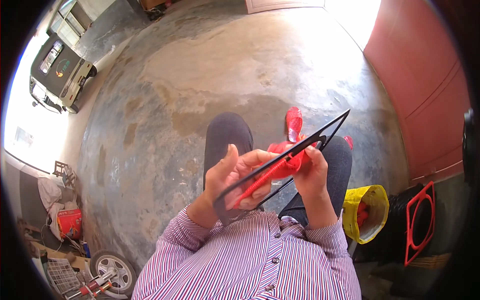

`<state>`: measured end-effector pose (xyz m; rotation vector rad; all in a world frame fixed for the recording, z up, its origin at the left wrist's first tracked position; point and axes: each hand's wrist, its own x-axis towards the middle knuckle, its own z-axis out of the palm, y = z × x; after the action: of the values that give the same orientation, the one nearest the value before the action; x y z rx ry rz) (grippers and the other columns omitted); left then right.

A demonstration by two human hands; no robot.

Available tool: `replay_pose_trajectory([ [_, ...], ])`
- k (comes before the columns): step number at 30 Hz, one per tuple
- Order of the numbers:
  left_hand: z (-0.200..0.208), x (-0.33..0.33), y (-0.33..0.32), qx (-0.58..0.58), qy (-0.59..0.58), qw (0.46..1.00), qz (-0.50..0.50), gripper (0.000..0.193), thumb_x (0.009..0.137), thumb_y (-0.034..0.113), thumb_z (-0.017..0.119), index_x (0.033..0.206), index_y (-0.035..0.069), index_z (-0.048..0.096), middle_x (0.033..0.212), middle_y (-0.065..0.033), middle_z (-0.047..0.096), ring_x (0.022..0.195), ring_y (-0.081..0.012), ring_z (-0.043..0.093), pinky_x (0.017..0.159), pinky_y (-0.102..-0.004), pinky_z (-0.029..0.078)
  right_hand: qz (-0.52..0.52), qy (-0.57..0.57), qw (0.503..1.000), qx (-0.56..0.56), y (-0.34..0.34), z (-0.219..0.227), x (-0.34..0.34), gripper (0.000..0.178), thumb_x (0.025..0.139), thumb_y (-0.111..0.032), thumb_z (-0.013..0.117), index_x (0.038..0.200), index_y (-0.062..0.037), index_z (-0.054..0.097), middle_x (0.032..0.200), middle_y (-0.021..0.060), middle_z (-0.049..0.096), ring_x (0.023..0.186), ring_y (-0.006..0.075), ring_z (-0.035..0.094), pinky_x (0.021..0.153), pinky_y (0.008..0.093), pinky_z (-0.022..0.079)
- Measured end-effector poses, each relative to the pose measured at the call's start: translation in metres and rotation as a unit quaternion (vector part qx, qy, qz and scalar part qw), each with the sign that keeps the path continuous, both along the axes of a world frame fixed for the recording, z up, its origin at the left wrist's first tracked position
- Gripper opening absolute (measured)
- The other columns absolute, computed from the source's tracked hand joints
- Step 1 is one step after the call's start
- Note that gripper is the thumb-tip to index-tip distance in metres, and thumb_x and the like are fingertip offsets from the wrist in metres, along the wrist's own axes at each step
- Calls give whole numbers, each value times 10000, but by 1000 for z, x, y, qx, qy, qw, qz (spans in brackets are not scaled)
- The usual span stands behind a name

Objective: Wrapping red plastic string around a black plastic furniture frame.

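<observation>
Above my lap a thin black frame is held at a slant, seen nearly edge-on. Red cord is wrapped closely along part of it, and more red material bunches beside my right hand. My left hand supports the frame from the left, its fingers curled behind the wrapped part and its thumb raised. With thumb and fingers closed, my right hand pinches the red cord against the frame. The far side of the frame is partly hidden by my hands.
At my right stands a yellow bag with red material inside, beside a red frame with a rounded opening. To the left lie a wheel and a red bucket. A three-wheeled vehicle is parked far left.
</observation>
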<state>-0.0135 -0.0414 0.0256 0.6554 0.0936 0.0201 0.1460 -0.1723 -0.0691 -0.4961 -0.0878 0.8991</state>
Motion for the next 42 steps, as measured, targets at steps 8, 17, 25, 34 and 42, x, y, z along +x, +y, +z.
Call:
replay_pose_trajectory([
  [8,-8,-1,21,76,-9,997,5,506,1025,320,484,1460,77,390,631,-40,433,444,-70,352,360,-194,281,-14,-121,990,70,-21,44,-3,512,869,-448,499,1063,24,533,1048,201,629,882,275,622,841,430,515],
  [17,-4,2,28,92,2,995,25,444,1024,195,520,1444,100,411,605,-16,410,431,-65,319,362,-219,238,86,-205,962,159,-22,54,-22,561,890,-427,650,1192,5,459,1028,285,641,977,382,650,927,518,494],
  [25,-24,1,49,67,-22,997,25,474,1028,242,520,1471,105,421,620,-29,431,424,-65,341,346,-201,283,-5,-151,984,91,-23,66,-31,509,996,-474,480,1185,-1,493,965,201,643,835,327,655,807,455,537],
  [34,-26,-6,55,68,-15,996,52,464,1027,248,518,1464,115,436,635,-30,426,422,-68,342,344,-195,289,-140,35,989,39,-12,16,26,461,1016,-478,457,1166,-52,548,1087,200,661,1032,332,631,992,516,470],
  [42,-35,-27,75,4,-40,993,107,463,1037,268,488,1467,113,419,644,-42,395,425,-85,336,343,-218,309,-165,30,985,48,-47,13,63,395,950,-293,568,1205,10,564,1180,189,633,1088,329,625,981,500,498],
])
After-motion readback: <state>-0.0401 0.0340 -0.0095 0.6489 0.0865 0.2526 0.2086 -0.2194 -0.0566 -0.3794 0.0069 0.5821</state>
